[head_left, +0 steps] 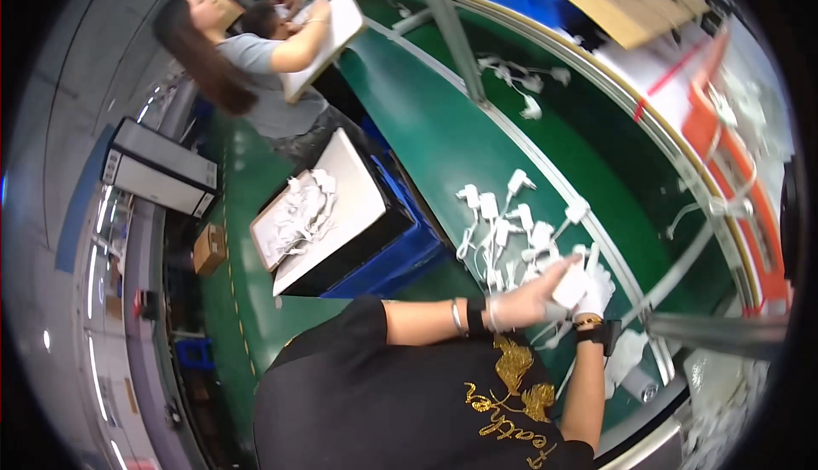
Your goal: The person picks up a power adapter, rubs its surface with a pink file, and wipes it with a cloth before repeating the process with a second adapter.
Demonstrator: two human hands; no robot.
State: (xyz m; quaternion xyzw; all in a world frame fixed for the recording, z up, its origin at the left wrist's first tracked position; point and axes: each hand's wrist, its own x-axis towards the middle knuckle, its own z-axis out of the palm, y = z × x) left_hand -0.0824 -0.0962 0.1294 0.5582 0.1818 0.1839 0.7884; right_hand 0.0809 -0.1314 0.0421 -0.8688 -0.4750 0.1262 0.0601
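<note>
A white plug-in power adapter [572,288] is held between my two hands over the green work surface. My left hand [524,304] grips it from the left, its fingers closed along the body. My right hand [599,289], in a white glove, closes around it from the right and behind; part of that hand is hidden by the adapter. Just beyond and left of my hands lies a loose pile of white adapters [503,230] with tangled white cables. A white cable hangs below my wrists.
To the left, a pale board [345,189] on blue crates carries more white cabled adapters [298,214]. A metal rail [545,159] edges the green belt [409,99]. An orange rack [737,180] stands at right. Farther off, a person [256,61] holds a white board.
</note>
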